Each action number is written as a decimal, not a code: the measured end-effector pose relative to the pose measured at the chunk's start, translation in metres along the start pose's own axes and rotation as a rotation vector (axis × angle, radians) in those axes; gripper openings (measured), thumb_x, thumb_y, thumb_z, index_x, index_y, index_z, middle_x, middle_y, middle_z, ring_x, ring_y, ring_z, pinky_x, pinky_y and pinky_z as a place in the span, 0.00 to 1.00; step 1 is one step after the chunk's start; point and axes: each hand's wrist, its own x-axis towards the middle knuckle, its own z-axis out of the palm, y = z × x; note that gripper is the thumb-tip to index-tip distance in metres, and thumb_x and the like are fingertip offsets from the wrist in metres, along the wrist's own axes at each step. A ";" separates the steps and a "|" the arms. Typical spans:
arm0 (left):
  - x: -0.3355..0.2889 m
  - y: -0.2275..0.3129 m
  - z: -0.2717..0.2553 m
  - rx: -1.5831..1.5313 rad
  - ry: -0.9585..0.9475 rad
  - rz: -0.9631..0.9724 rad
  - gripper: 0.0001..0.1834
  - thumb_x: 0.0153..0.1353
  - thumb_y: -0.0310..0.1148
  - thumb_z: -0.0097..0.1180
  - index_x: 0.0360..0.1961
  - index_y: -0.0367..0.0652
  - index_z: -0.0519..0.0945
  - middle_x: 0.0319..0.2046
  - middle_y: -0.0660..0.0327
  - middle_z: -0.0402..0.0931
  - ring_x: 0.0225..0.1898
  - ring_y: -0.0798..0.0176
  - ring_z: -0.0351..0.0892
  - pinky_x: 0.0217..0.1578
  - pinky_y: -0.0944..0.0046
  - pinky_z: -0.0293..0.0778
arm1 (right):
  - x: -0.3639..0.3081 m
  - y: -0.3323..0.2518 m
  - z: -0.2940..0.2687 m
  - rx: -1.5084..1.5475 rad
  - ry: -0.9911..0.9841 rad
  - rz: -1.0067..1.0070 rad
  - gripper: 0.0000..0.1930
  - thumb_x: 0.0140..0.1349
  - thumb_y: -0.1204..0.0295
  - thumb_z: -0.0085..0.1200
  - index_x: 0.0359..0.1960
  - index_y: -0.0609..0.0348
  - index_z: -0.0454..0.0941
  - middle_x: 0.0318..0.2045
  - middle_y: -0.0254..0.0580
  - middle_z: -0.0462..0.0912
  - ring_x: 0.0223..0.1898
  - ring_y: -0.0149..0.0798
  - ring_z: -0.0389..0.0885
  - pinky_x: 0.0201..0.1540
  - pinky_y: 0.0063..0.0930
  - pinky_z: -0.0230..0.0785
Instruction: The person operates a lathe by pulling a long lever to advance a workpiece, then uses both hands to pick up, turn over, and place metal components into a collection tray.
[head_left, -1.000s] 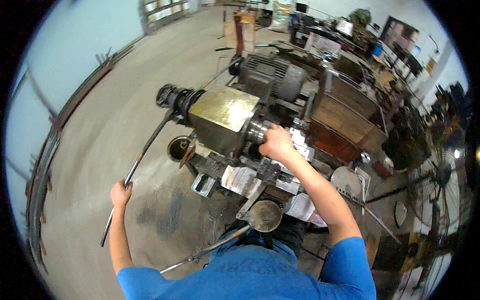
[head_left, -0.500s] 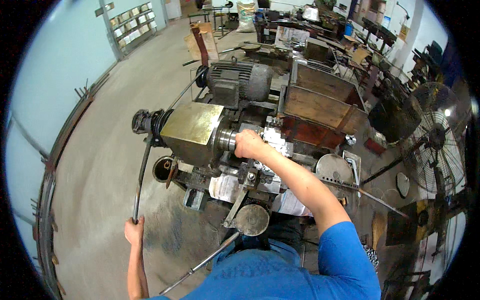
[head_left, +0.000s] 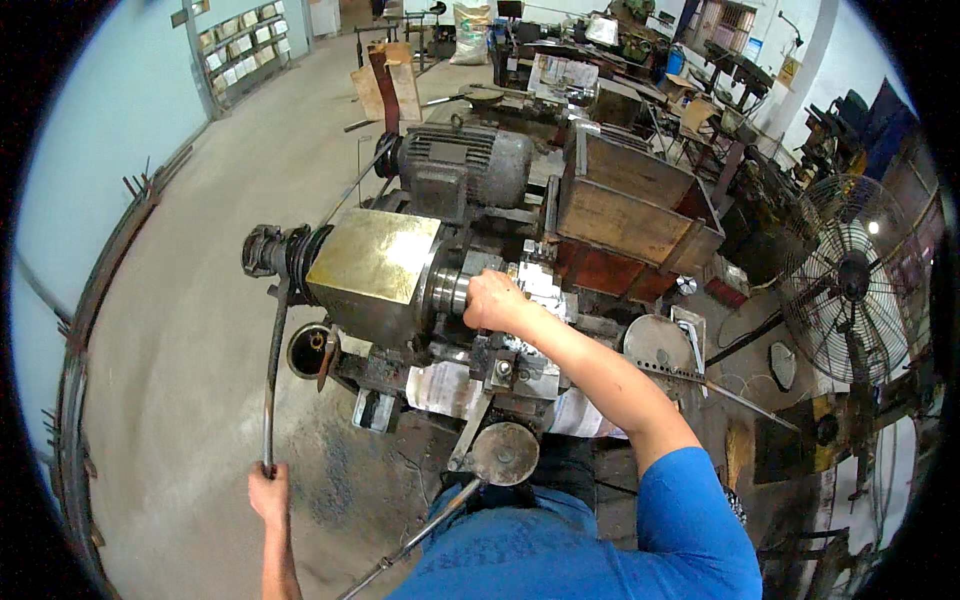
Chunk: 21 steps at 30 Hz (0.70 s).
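On the left, my left hand (head_left: 268,490) is wrapped around the lower end of a long metal bar (head_left: 273,385). That bar runs up to the dark pulley end (head_left: 285,255) of a lathe-like machine. Its boxy headstock (head_left: 375,262) has a brass-coloured top. My right hand (head_left: 493,300) is closed against the open end of the shiny round spindle collar (head_left: 450,291). Whatever lies inside its fingers is hidden. Just beyond and below that hand is the greasy metal tool slide (head_left: 540,290). A round disc (head_left: 504,453) on an arm sits close to my body.
Behind the headstock stands a finned motor (head_left: 465,165). Rusty metal bins (head_left: 630,215) are to its right. A round plate (head_left: 660,343) and a large fan (head_left: 850,270) are farther right. A small pot (head_left: 312,350) hangs below the headstock; another metal rod (head_left: 415,540) slants near my waist.
The whole view has shifted slightly, moving the machine left in it. My left hand and the bar's lower end sit a little lower. My right hand stays at the spindle collar.
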 end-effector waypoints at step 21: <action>0.056 0.043 0.019 -0.452 -0.474 0.196 0.08 0.50 0.26 0.55 0.23 0.31 0.70 0.12 0.57 0.70 0.11 0.62 0.73 0.13 0.65 0.71 | -0.036 0.197 -0.164 -0.133 0.400 0.541 0.16 0.39 0.66 0.54 0.32 0.61 0.81 0.34 0.55 0.79 0.39 0.51 0.78 0.45 0.37 0.71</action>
